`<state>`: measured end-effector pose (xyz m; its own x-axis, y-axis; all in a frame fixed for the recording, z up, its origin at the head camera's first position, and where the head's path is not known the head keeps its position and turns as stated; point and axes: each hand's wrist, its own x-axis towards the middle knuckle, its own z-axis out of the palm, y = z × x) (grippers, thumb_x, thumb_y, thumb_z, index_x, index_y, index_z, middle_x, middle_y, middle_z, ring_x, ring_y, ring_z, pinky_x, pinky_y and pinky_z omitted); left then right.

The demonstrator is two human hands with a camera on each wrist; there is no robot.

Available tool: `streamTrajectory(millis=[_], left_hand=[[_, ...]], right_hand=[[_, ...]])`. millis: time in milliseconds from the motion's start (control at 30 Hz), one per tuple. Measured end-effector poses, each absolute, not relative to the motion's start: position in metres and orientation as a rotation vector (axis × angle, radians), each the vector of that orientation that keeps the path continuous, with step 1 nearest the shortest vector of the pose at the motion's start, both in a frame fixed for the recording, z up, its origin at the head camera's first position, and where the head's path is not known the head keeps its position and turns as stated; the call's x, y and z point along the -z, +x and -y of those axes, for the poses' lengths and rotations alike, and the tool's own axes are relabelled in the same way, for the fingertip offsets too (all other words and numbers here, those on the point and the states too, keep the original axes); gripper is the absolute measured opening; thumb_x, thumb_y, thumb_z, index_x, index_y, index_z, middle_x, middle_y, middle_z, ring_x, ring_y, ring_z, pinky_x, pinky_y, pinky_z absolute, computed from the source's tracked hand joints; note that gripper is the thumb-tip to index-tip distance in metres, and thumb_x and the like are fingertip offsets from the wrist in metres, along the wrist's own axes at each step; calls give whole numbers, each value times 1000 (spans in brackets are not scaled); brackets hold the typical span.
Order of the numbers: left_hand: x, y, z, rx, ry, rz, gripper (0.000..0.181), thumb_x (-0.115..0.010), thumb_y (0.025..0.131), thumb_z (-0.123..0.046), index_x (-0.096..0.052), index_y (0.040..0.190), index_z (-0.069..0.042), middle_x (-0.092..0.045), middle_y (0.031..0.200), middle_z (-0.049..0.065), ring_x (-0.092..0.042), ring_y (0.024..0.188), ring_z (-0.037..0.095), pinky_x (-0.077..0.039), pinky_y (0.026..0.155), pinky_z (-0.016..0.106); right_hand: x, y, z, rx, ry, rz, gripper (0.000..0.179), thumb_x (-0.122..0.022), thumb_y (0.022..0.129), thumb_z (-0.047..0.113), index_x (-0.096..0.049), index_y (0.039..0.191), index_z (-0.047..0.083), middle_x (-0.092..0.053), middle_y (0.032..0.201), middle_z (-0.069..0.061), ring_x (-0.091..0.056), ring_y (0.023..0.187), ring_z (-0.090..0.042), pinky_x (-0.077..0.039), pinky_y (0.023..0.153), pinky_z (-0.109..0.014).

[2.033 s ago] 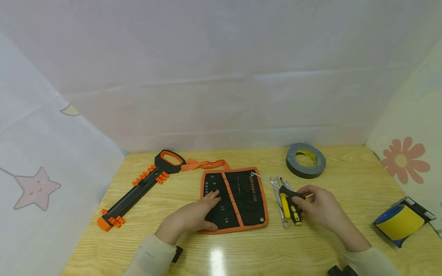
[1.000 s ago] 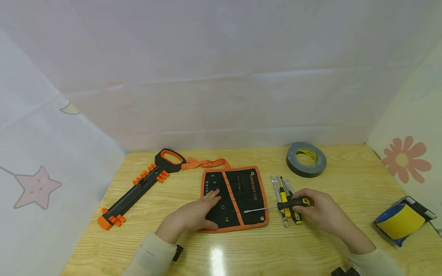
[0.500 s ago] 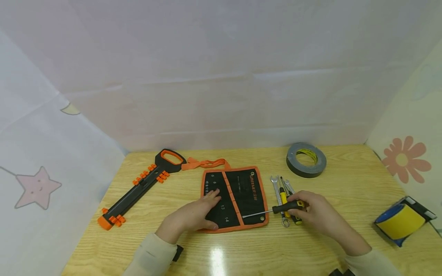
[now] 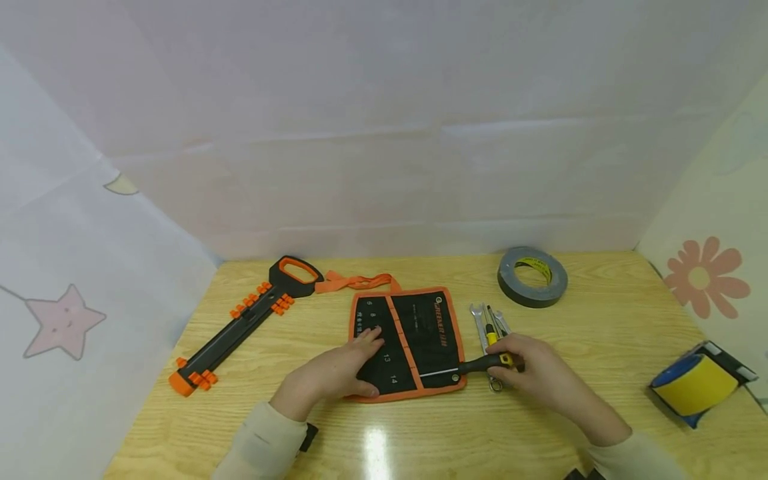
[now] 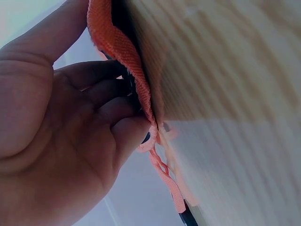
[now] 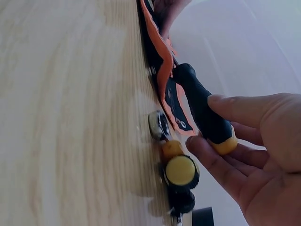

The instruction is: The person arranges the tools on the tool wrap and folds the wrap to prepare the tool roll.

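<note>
A black tool pouch (image 4: 427, 333) with orange trim lies flat on the wooden table, its slots numbered. My left hand (image 4: 336, 375) rests on its left part with fingers extended; in the left wrist view the fingers lie over the orange edge (image 5: 123, 52). My right hand (image 4: 537, 370) pinches the black-and-yellow handle of a screwdriver (image 4: 480, 364) between thumb and fingers. Its shaft lies across the pouch's right panel and reaches the orange middle strip. Whether the tip is inside a slot, I cannot tell. Under the right hand lie wrenches (image 4: 479, 320) and a yellow-handled screwdriver (image 4: 491, 333), partly hidden.
A black bar (image 4: 240, 330) with orange clips and a looped handle lies at left. Orange ties (image 4: 354, 283) extend from the pouch's top. A grey tape roll (image 4: 519, 293) sits at back right, a yellow-and-blue roll (image 4: 702, 390) at far right. Cloth walls enclose the table.
My right hand has swung the screwdriver from pointing at the pouch's upper right corner to its lower part, then slid it left toward the middle strip. The left hand has stayed put.
</note>
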<state>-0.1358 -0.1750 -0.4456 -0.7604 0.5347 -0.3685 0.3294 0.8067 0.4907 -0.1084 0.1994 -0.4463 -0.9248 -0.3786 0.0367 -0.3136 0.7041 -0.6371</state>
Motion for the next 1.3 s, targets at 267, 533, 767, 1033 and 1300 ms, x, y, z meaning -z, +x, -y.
streamTrajectory(millis=[267,533,767,1033,1300], left_hand=[[445,-136,176,-541,654,-2494,93,-86,94,-33,-37,168,-4,-20,181,11,-19,169,33,-34,131,54],[443,-136,176,-547,654,-2496,93,-86,94,-33,-37,168,-5,-19,182,11,-18,169,32,-34,131,53],[442,-136,177,-548,649,-2486,93,-86,94,-33,-36,168,-5,-18,182,10,-18,169,32,-34,131,53],[441,-137,178,-555,650,-2466,94,-85,95,-33,-35,169,-5,-16,182,10,-16,170,31,-33,132,53],[440,-136,177,-578,647,-2444,94,-85,94,-29,-34,169,-4,-16,182,11,-15,170,33,-32,132,54]], right_hand=[[450,-109,-190,986,-656,-2821,25,-87,92,23,-81,113,14,-71,101,8,-51,79,0,-47,66,-21],[450,-112,-179,907,-707,-2827,18,-86,93,26,-82,108,17,-74,99,10,-52,83,-3,-45,69,-24],[451,-113,-167,892,-753,-2822,17,-86,93,24,-82,108,16,-74,97,10,-49,80,-1,-43,68,-23],[456,-113,-153,812,-746,-2846,21,-86,94,28,-81,112,17,-78,112,4,-71,104,-16,-60,89,-40],[459,-113,-142,798,-741,-2819,20,-86,94,25,-81,111,15,-78,114,0,-69,107,-21,-60,90,-41]])
